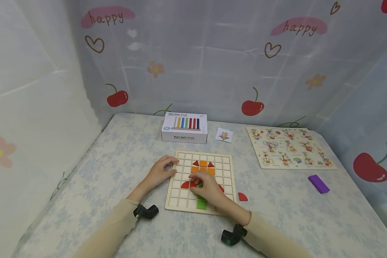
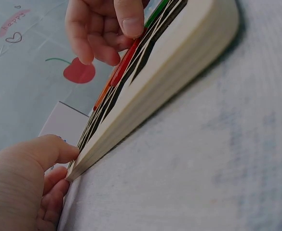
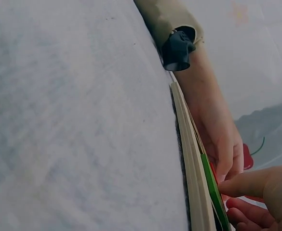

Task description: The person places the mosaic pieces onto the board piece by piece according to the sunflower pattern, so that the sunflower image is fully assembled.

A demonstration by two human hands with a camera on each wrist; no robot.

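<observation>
A wooden grid board (image 1: 227,179) lies flat on the table and holds orange squares (image 1: 203,163), red pieces and a green strip (image 1: 201,204). My left hand (image 1: 161,171) holds the board's left edge (image 2: 145,115), with the thumb (image 2: 49,149) against it and the fingers curled. Over the board's middle, my right hand (image 1: 208,187) pinches a red piece (image 1: 185,185) beside the green strip. From the left wrist view its thumb (image 2: 130,19) presses that red piece (image 2: 126,60). A loose red piece (image 1: 243,196) lies just right of the board.
A white toy box (image 1: 184,127) and a small card (image 1: 224,135) sit behind the board. An animal peg puzzle (image 1: 290,147) lies at the right, with a purple block (image 1: 318,184) in front of it. Curtains printed with cherries wall in the table.
</observation>
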